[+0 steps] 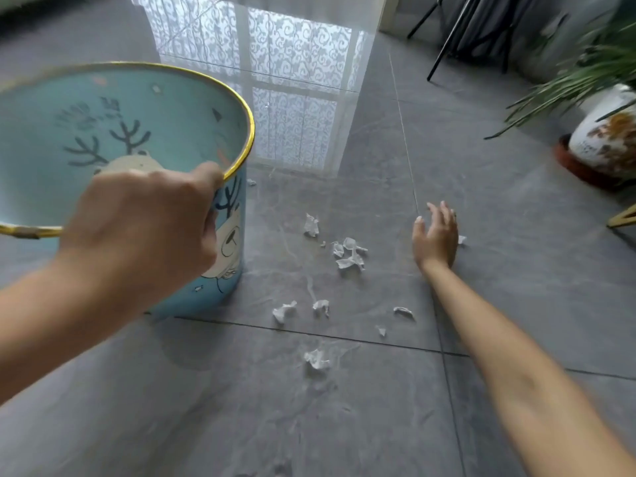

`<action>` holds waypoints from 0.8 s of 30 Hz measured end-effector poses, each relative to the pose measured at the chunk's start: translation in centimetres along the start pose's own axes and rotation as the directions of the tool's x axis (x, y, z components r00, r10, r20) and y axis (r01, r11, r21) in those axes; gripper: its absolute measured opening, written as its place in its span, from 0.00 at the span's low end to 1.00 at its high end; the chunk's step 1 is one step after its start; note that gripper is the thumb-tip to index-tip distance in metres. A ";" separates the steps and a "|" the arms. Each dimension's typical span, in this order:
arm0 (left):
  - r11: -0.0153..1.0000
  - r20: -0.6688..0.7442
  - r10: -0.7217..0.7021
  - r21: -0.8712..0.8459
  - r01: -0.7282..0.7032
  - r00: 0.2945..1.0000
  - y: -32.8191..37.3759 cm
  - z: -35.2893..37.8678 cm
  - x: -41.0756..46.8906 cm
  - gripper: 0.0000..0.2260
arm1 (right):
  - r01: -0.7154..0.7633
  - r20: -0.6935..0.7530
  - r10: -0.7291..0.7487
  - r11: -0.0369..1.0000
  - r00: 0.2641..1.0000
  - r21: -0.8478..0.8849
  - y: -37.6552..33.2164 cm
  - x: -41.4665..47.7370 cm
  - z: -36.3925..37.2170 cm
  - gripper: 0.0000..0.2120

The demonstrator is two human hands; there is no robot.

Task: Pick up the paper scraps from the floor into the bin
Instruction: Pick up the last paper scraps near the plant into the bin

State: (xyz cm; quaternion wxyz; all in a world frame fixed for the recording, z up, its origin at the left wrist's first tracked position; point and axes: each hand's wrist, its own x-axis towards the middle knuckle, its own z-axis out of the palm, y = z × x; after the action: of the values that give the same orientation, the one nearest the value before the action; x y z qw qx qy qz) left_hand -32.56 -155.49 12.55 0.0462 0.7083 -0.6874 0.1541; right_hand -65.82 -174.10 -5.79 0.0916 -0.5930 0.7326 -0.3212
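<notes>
A light blue bin (227, 235) with a gold rim and a deer drawing stands on the grey tiled floor at the left. My left hand (144, 222) grips its near rim. Several crumpled white paper scraps (349, 253) lie scattered on the floor to the right of the bin, one of them nearest me (316, 359). My right hand (437, 235) reaches out low over the floor with fingers spread and holds nothing. A small scrap (462, 239) peeks out just right of that hand.
A potted plant in a white vase (605, 139) stands at the right. Black tripod legs (447, 39) are at the back right, and a gold furniture leg (623, 218) shows at the right edge. A curtained window reflects in the floor behind the bin.
</notes>
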 end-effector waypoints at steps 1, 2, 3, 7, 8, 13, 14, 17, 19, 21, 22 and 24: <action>1.000 0.008 -0.014 0.011 0.014 1.000 -0.1 0.2 0.0 0.08 | -0.110 0.001 0.110 0.990 0.994 -0.084 1.6 0.8 -0.4 0.23; 1.000 0.003 -0.021 0.013 0.021 1.000 0.0 0.4 0.1 0.08 | -0.219 0.019 0.224 0.966 0.974 -0.137 3.1 1.4 -0.9 0.24; 1.000 0.003 -0.026 0.011 0.026 1.000 0.2 0.5 0.1 0.09 | -0.296 0.056 0.310 0.938 0.949 -0.180 4.1 1.7 -1.1 0.25; 1.000 0.002 -0.019 0.016 0.019 1.000 0.6 0.1 0.3 0.08 | -0.159 0.235 0.222 0.952 0.946 -0.260 2.8 2.1 0.1 0.26; 1.000 0.000 -0.012 0.013 0.012 1.000 0.8 -0.2 0.3 0.06 | -0.109 0.287 0.184 0.960 0.940 -0.259 1.6 1.8 0.7 0.26; 1.000 -0.006 0.008 -0.019 -0.008 1.000 0.8 -0.9 -0.1 0.08 | 0.079 0.468 0.044 0.968 0.883 -0.240 -6.2 -1.5 4.5 0.31; 0.999 0.003 0.022 -0.026 -0.022 1.000 0.8 -0.9 -0.1 0.09 | 0.120 0.506 0.011 0.967 0.862 -0.225 -7.7 -2.1 5.1 0.30; 0.999 0.027 0.033 -0.030 -0.033 0.999 0.7 -1.0 -0.2 0.10 | 0.261 0.634 -0.092 0.948 0.768 -0.180 -11.5 -3.9 6.6 0.28; 0.999 0.013 0.031 -0.020 -0.031 0.999 0.7 -1.1 -0.2 0.11 | 0.374 0.691 -0.168 0.914 0.703 -0.157 -12.8 -5.3 7.1 0.27; 0.999 -0.010 0.029 -0.013 -0.029 1.000 0.6 -1.1 -0.3 0.11 | 0.491 0.719 -0.258 0.861 0.646 -0.131 -13.2 -6.9 7.1 0.25; 1.000 -0.018 0.026 -0.010 -0.026 1.000 0.6 -1.0 -0.2 0.10 | 0.517 0.721 -0.292 0.850 0.628 -0.106 -13.1 -7.6 6.9 0.25; 1.000 -0.038 -0.002 -0.012 0.002 0.999 0.7 -0.9 -0.2 0.08 | 0.536 0.732 -0.341 0.843 0.589 -0.039 -13.0 -8.7 6.1 0.25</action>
State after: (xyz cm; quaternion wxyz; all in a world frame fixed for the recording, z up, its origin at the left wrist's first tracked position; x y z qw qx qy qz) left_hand -33.36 -155.08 13.22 0.0637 0.7056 -0.6866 0.1635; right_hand -49.73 -169.36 -5.17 0.2021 -0.8387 0.5056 0.0128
